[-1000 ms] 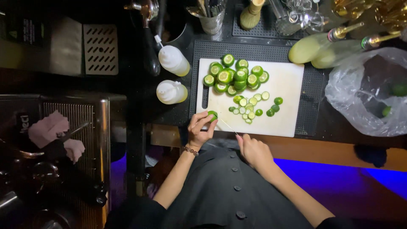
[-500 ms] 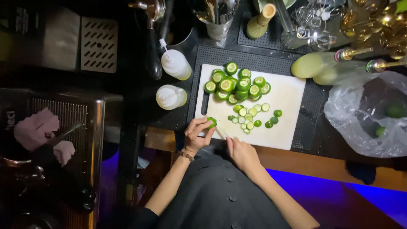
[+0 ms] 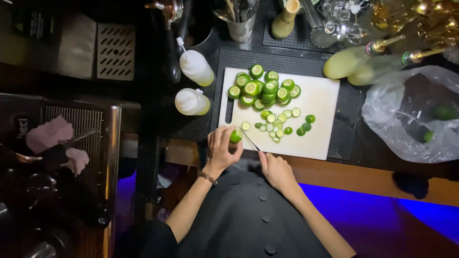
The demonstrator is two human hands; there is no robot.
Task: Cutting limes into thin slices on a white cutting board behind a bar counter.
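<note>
Lime: pinned at the cutting board's near left corner in left hand's grip, steadied for the knife clenched in right hand.

This is a bar counter. Bottles with pour spouts lie at the far right corner of a black rubber mat, squeeze bottles stand by its left edge, and a metal cup of bar tools sits behind, with violet light below the counter edge.
</note>
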